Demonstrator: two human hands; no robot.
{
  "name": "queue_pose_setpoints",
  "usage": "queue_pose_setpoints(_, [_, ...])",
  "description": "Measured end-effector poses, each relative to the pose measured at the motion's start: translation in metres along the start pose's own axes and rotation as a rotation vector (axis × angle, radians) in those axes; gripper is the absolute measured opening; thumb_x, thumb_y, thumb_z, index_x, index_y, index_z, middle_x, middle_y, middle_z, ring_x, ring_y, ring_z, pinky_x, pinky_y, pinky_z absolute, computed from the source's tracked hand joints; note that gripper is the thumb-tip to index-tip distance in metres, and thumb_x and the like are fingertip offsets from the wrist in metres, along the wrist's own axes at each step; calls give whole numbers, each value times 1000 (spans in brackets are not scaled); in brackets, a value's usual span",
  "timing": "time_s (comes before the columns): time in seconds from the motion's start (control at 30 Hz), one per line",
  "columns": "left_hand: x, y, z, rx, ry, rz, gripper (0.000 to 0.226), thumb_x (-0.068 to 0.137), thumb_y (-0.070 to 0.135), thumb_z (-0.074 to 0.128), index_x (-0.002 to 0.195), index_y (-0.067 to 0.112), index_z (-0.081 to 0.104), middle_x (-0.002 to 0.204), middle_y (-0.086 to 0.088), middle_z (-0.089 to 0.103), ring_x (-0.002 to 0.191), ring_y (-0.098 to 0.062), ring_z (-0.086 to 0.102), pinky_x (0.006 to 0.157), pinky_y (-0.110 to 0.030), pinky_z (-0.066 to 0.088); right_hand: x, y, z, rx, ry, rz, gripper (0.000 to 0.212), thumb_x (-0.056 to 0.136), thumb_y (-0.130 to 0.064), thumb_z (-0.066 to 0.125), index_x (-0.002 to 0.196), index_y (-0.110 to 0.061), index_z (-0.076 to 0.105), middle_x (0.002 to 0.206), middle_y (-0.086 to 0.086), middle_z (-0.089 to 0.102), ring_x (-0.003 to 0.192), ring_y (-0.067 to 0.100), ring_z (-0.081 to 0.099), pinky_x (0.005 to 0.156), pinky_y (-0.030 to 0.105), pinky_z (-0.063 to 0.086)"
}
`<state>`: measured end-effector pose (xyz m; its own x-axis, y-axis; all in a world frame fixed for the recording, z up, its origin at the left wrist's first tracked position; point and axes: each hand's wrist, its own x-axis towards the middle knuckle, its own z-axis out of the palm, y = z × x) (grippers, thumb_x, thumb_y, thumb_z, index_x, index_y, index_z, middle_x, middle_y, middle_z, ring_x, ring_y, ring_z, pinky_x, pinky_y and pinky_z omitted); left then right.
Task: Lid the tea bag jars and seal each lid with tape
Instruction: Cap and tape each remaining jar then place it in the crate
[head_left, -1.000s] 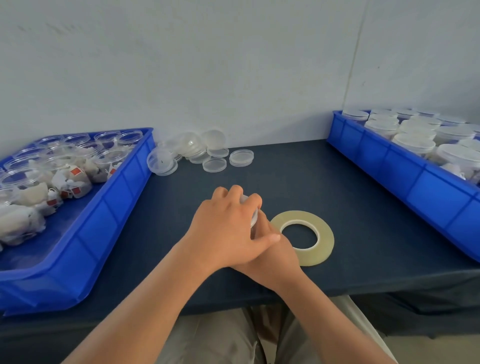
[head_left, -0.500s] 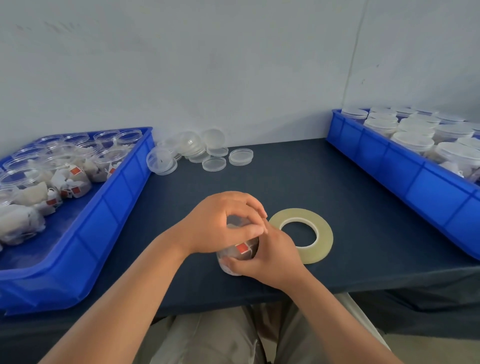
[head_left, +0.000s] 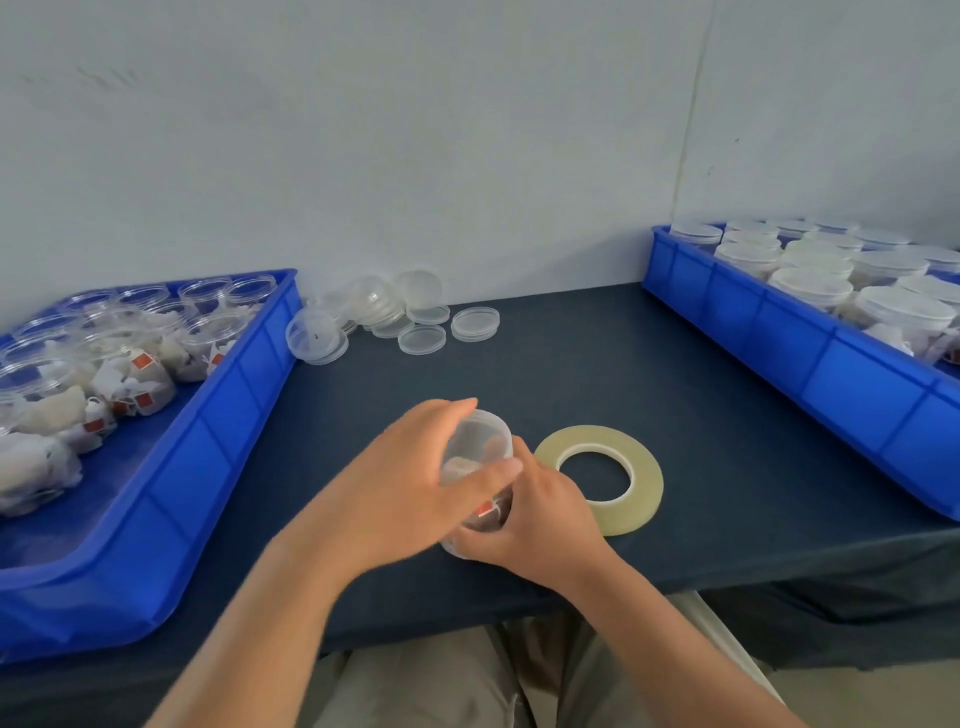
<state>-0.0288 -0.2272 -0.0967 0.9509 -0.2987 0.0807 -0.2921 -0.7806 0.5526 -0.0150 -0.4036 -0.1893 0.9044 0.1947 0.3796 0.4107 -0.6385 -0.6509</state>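
Change: the left hand (head_left: 395, 483) has slid off the top of the jar (head_left: 475, 441) toward its left side. The jar's far end, covered half a second ago, now shows. The jar leans further, and the tape roll (head_left: 597, 480) lies where it was.
Left hand: its fingers wrap the jar's far left side and the thumb lies across the near face. It is blurred.
Right hand (head_left: 540, 514): it clasps the jar's lower end from the right, fingers curled beneath it.
Jar: clear plastic, held between both hands above the near middle of the table (head_left: 571, 374). It tilts with its top pointing away. Tea bags and a red tag show through the wall. A pale rim rings the top; whether the lid is fully seated cannot be told, nor whether the base touches the table.
Tape roll: a pale yellowish ring lying flat on the table, just beside the right hand.
Loose lids (head_left: 421, 338): a scatter of clear lids at the table's far edge, near the wall.
Left bin (head_left: 208, 467): blue, on the left, holding open jars (head_left: 130, 364) of tea bags.
Right bin (head_left: 810, 364): blue, on the right, packed with lidded jars (head_left: 810, 280).
Table: covered in dark blue cloth.
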Motion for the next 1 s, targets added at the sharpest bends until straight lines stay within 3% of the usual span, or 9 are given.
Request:
queue_pose_setpoints(0.1, [9,32,26,222,137,-146,114,67,104,35,158,35,36,151,13,43,139,-13,43,91,-31,39,2,-1,3,-82,4,-39,67,69,-67,78,126,-43,51,100,-23,59,87,3,61,61,16,43])
queue_pose_setpoints(0.17, [17,42,37,313,248,-183,97,74,98,36,145,34,50,134,8,52,125,-16,51,83,-31,39,4,-2,2,-122,10,-66,58,71,-68,74,117,-42,50,96,-22,54,84,3,59,57,15,40])
queue_pose_setpoints(0.27, [23,36,43,316,419,-82,54,88,82,48,118,41,65,113,17,60,102,-8,58,73,-27,41,5,2,2,-63,-3,-71,50,71,-65,75,107,-39,52,86,-20,59,81,5,61,56,18,44])
queue_pose_setpoints(0.37, [24,20,37,229,401,108,35,89,65,56,110,42,71,108,21,64,95,-4,61,72,-17,40,6,7,3,-18,-14,-2,61,66,-63,80,114,-33,56,85,-18,64,77,6,66,57,23,51])
queue_pose_setpoints(0.6, [26,9,22,141,261,281,26,90,45,73,114,36,76,113,20,67,103,-4,62,88,-29,54,5,3,2,11,7,50,88,62,-73,78,132,-35,43,80,-21,67,75,4,68,59,21,51])
queue_pose_setpoints(0.73, [19,11,28,140,295,174,48,88,72,58,128,48,69,139,26,57,130,5,49,99,-19,43,4,-3,2,-47,-8,-15,75,66,-69,79,127,-40,49,108,-30,52,86,0,63,59,15,45])
queue_pose_setpoints(0.83, [14,16,41,219,365,-1,69,85,85,41,143,50,56,155,24,46,142,-2,41,97,-26,42,4,-9,1,-148,-2,-38,66,72,-71,66,128,-41,46,106,-27,44,81,2,56,59,13,36])
queue_pose_setpoints(0.93, [17,25,51,280,430,-108,76,82,89,34,140,45,58,140,19,57,127,-10,55,81,-28,43,2,-13,0,-236,-1,-78,65,78,-73,48,127,-31,49,107,-18,51,86,6,55,66,20,38])
queue_pose_setpoints(1.0, [22,28,52,283,464,-84,60,86,82,42,124,43,65,120,18,62,108,-11,60,75,-26,39,2,-14,-3,-235,-29,-81,58,84,-66,53,127,-26,52,107,-12,60,88,10,61,68,26,47])
